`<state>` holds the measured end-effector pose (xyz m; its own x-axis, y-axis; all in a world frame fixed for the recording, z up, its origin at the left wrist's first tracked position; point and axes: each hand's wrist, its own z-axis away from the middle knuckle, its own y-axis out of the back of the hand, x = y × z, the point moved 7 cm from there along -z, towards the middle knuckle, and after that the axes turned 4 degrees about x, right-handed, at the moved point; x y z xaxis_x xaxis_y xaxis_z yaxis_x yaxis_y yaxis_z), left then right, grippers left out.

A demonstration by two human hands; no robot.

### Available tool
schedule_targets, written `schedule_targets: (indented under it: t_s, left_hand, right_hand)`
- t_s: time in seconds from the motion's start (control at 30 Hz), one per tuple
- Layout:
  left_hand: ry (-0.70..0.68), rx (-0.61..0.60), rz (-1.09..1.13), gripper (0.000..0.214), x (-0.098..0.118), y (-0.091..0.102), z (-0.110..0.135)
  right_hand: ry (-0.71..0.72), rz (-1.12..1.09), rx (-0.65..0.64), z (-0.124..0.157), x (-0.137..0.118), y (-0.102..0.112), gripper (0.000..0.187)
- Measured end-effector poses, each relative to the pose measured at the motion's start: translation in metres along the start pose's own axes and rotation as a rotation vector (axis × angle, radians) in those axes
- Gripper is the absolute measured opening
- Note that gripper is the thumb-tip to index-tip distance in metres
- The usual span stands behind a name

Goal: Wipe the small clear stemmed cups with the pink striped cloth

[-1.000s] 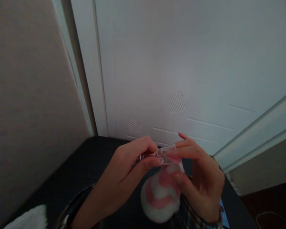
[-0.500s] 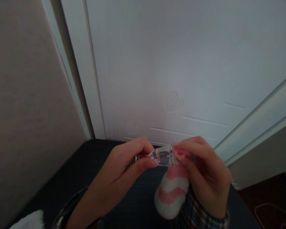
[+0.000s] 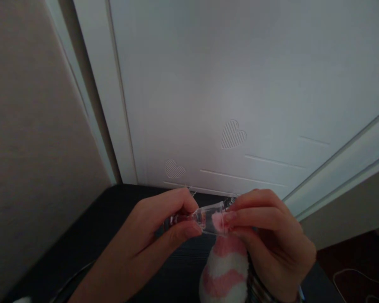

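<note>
Since half a second ago, both your hands have sunk lower in view and the pink-and-white striped fluffy sock [image 3: 225, 269] has dropped with them, its lower end now cut off by the bottom edge. Your left hand [image 3: 154, 229] pinches the narrow end of the clear plastic clip [image 3: 208, 216] between thumb and forefinger. Your right hand [image 3: 273, 237] has its fingers pressed together over the clip's wide end, with the thumb under it. The clip is held roughly level between the two hands, above the black desk [image 3: 120, 210]. The sock hangs straight down from the clip's wide end, against your right palm; whether the clip bites the fabric cannot be told. Behind stands a white panel with heart-shaped cut-outs [image 3: 233, 134].
</note>
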<state>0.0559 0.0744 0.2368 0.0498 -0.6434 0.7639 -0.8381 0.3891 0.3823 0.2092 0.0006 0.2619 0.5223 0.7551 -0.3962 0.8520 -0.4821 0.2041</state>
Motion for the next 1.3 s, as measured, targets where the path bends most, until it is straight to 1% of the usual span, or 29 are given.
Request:
schedule_targets:
  t_s: [0.07,0.23,0.43,0.57,0.67,0.73,0.8,0.87,1.07,1.13,1.3]
  left_hand:
    - [0.003,-0.011,-0.008,0.024,-0.001,0.000,-0.001]
    - [-0.018,0.008,-0.037,0.022,-0.002,0.001,-0.001]
    - [-0.011,0.081,0.010,0.025,-0.003,0.000,-0.003]
    - [0.061,0.049,0.020,0.021,-0.009,-0.008,-0.004]
    - [0.129,0.038,0.021,0.020,-0.014,-0.010,-0.005]
    - [0.165,0.048,0.035,0.019,-0.017,-0.009,-0.005]
    - [0.174,0.068,0.028,0.019,-0.019,-0.007,-0.004]
    - [0.150,0.099,-0.016,0.018,-0.017,-0.003,-0.004]
    - [0.046,0.209,-0.185,0.017,-0.007,0.006,-0.005]
    - [0.008,0.251,-0.226,0.017,-0.003,0.008,-0.005]
    - [-0.156,0.327,-0.368,0.009,0.006,0.010,-0.001]
  right_hand:
    - [-0.006,0.025,-0.003,0.000,0.000,-0.002,0.022]
    - [-0.047,0.028,-0.036,0.001,0.006,-0.005,0.023]
    - [-0.125,-0.007,-0.062,0.000,0.013,-0.004,0.022]
    - [-0.185,0.039,-0.079,-0.001,0.020,-0.001,0.019]
    - [-0.204,0.036,-0.083,-0.003,0.025,0.000,0.019]
    - [-0.193,0.030,-0.118,-0.003,0.026,-0.001,0.020]
    - [-0.178,0.020,-0.184,-0.002,0.027,-0.004,0.022]
    - [-0.182,0.001,-0.239,0.001,0.028,-0.005,0.026]
    - [-0.238,-0.035,-0.322,0.006,0.035,-0.008,0.043]
    - [-0.246,-0.038,-0.342,0.006,0.035,-0.010,0.044]
    - [-0.293,-0.092,-0.344,0.003,0.030,-0.012,0.038]
